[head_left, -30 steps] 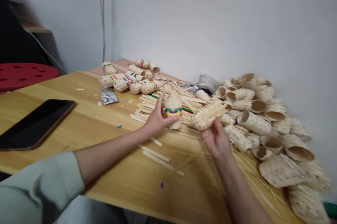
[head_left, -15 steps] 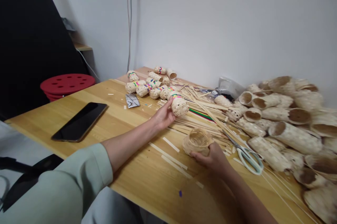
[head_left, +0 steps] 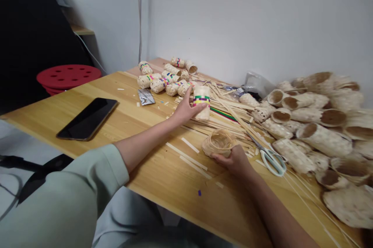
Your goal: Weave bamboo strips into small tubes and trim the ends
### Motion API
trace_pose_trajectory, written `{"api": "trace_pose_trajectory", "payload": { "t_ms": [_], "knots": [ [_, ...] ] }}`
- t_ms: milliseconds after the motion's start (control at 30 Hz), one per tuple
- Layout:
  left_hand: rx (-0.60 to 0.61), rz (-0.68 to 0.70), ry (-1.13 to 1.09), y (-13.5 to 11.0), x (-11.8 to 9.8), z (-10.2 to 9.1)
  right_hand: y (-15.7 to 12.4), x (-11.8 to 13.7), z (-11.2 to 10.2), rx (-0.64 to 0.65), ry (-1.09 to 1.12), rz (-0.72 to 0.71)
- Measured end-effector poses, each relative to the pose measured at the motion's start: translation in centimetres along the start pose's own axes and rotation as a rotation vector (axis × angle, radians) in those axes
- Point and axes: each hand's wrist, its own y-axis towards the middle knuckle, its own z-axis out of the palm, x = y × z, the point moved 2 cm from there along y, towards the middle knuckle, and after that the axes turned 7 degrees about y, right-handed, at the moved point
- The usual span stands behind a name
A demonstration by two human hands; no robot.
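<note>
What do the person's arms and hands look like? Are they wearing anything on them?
A baggy, pale mint-green sleeve covers the upper left arm, ending in a plain cuff. The left hand and right hand are bare: no gloves, rings or watch show.

Black smartphone (head_left: pixel 87 119) lay screen-up on the wooden table (head_left: pixel 163 197) at 9 o'clock, stacked red perforated stools (head_left: pixel 68 76) beyond it at 10. Scissors (head_left: pixel 261 155) with pale green handles sat at 3, woven bamboo tubes (head_left: pixel 323 141) heaped against the white wall (head_left: pixel 233 19) at 2.
</note>
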Motion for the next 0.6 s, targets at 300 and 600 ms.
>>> {"api": "trace_pose_trajectory", "payload": {
  "t_ms": [300,600],
  "knots": [
    [0.034,0.507,0.644,-3.0,-2.6,1.8,0.0,-0.8,-0.5,-0.203,0.251,0.174],
    [0.413,0.166,0.238,-5.6,-0.6,4.7,0.3,-0.3,-0.6,-0.193,0.185,0.135]
  ]
}}
